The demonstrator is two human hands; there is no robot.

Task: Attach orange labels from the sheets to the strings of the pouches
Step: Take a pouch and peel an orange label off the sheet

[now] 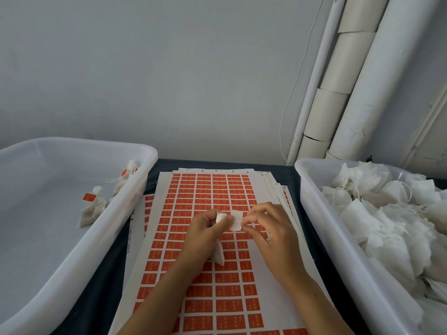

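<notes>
Head camera looked down on our two hands meeting above the label sheets. Our left hand [205, 228] was curled round a small white pouch [219, 255], whose body hung below the fist toward 6 o'clock while its gathered top poked out by the thumb. Our right hand [268, 228] pinched a label [236, 220] between thumb and fingertips; we saw only its pale back, just at 3 o'clock of the pouch top. Whether the string lay inside it, we could not tell.

Beneath both hands lay the top sheet of orange labels [217, 194], on a fanned stack of sheets [278, 189] on the dark table [278, 169].

At 9 o'clock stood the left tub [96, 240], holding a labelled pouch [90, 210] with an orange tag at its neck and, further back by the wall, more finished pouches [124, 177]. At 3 o'clock the right tub [321, 213] was heaped with unlabelled pouches [391, 213]. At 1 o'clock white pipes [362, 81] ran up the grey wall [145, 68].
</notes>
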